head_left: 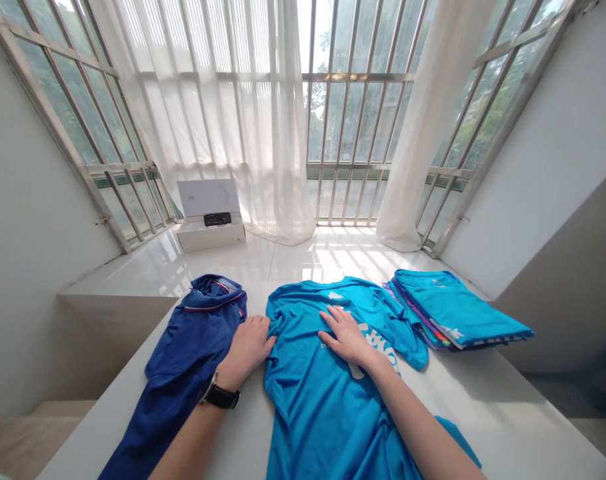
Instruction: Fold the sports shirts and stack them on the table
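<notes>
A bright blue T-shirt (307, 393) with white printing lies spread on the white table in front of me. My left hand (250, 343), with a black watch on its wrist, is at the shirt's left edge, its fingers closed on the cloth by the shoulder; the fingertips are partly hidden. Flat on the chest print rests my right hand (345, 333), fingers spread and holding nothing. The shirt's right sleeve stretches out toward a folded stack. Left of my left hand lies a dark blue polo-style shirt (183, 347), its collar at the far end.
A stack of folded clothes (453, 307), bright blue on top, sits at the right of the white table (513, 427). An open white box (210, 237) with a black device stands on the window ledge. Sheer curtains (277, 133) hang before barred windows.
</notes>
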### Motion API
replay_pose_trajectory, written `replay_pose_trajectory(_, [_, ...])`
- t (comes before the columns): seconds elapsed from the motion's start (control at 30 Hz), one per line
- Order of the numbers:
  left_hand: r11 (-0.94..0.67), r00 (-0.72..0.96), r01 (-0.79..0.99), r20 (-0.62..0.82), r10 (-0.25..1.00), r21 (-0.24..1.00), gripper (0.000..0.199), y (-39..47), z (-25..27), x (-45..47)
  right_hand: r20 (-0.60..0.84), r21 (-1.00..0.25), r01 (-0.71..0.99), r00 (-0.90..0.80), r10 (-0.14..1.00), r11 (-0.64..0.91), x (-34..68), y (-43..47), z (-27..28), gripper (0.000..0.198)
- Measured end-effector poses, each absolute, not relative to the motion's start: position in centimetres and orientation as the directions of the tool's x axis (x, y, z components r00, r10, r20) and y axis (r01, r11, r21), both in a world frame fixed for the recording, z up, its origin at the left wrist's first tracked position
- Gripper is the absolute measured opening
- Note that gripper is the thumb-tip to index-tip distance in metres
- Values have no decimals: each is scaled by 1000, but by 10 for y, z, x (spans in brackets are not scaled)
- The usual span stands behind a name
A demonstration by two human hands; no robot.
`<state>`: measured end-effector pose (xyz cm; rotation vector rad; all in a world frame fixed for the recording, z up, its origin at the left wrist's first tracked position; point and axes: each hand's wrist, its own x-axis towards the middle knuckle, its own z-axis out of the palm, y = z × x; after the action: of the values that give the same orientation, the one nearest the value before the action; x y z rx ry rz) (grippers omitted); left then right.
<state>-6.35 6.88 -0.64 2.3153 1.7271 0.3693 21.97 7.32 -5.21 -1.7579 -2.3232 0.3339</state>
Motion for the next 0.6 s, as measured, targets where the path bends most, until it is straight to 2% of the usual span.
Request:
replay_pose_trajectory(0.07, [-233, 271, 748, 34, 962, 621, 15, 74, -2, -65, 30, -300, 916, -270, 962, 266, 220, 73, -52, 62])
replay_pose_trajectory(0.13, [-101, 256, 428, -13, 967, 898, 23, 77, 6, -68, 25, -297, 916, -274, 961, 269, 221, 73, -51, 61])
replay_pose_trajectory(0.17, [-18, 253, 238, -44, 967, 971, 30, 77, 10, -70, 24, -295, 916, -276, 961, 271, 221, 73, -51, 60])
replay_pose_trajectory(0.2, [60, 253, 63, -75, 965, 996, 35, 77, 15, -71, 23, -294, 916, -278, 960, 272, 221, 73, -51, 59])
replay_pose_trajectory(0.27, [164, 240, -196, -115, 964, 967, 38, 76, 24, -74, 25, -292, 917, -277, 960, 272, 221, 73, -51, 58])
replay_pose_trajectory(0.37, [172, 124, -426, -131, 984, 888, 28, 78, 30, -78, 21, -284, 921, -272, 962, 267, 220, 73, -51, 59])
replay_pose_trajectory(0.5, [110, -92, -569, -196, 976, 815, 20, 90, 24, -86, 12, -254, 935, -253, 967, 248, 216, 71, -50, 60])
replay_pose_trajectory(0.6, [23, -329, -507, -218, 919, 862, 25, 98, 16, -90, 3, -233, 944, -242, 970, 236, 214, 69, -49, 62])
